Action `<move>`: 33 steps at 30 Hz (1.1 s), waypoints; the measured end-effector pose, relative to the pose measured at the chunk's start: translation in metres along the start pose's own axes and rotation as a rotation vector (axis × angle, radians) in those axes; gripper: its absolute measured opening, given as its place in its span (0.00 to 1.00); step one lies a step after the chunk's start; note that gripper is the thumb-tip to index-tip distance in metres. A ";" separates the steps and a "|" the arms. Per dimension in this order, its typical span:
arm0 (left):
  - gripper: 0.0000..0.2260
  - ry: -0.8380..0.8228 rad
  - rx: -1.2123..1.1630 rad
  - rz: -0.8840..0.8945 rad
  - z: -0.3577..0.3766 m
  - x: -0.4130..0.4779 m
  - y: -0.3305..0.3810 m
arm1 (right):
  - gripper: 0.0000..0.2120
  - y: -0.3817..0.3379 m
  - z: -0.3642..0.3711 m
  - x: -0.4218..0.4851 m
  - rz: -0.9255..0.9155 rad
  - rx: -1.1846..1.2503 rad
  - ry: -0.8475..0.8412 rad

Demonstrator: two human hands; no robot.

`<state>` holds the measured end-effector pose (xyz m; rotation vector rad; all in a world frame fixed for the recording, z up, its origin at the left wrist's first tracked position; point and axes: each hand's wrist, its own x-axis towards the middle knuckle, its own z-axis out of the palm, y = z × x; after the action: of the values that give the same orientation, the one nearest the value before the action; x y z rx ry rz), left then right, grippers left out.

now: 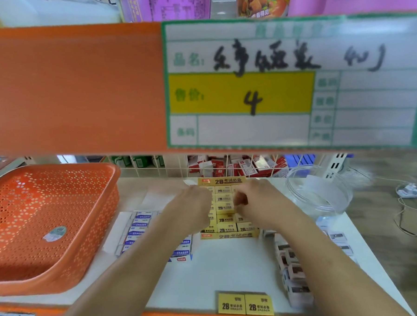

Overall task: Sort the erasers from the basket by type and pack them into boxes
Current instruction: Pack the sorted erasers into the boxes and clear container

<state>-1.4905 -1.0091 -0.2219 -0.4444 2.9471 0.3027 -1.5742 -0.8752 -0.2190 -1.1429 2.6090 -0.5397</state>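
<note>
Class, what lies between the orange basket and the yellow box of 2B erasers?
In the head view, a white box of blue-labelled erasers lies between the orange basket and the yellow box, the left forearm crossing over it.
</note>
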 end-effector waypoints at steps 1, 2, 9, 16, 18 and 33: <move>0.06 0.035 0.022 0.040 0.002 -0.004 0.001 | 0.04 -0.002 -0.005 -0.008 -0.010 0.002 -0.034; 0.06 0.072 0.037 0.088 0.004 -0.007 0.002 | 0.04 -0.004 -0.009 -0.015 -0.021 -0.007 -0.083; 0.03 -0.162 -0.093 0.195 0.020 -0.045 0.017 | 0.08 -0.018 0.006 -0.049 -0.007 -0.175 -0.495; 0.14 -0.419 -0.155 0.156 0.029 -0.063 0.020 | 0.13 -0.023 0.014 -0.061 0.041 -0.297 -0.622; 0.13 -0.435 -0.147 0.170 0.029 -0.066 0.020 | 0.14 -0.024 0.017 -0.064 0.037 -0.313 -0.630; 0.05 -0.152 -0.276 0.157 -0.003 -0.050 0.015 | 0.05 -0.011 -0.013 -0.054 0.096 -0.173 -0.219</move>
<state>-1.4486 -0.9819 -0.2076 -0.2086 2.8033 0.7339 -1.5358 -0.8386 -0.1991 -1.0525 2.5404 -0.1607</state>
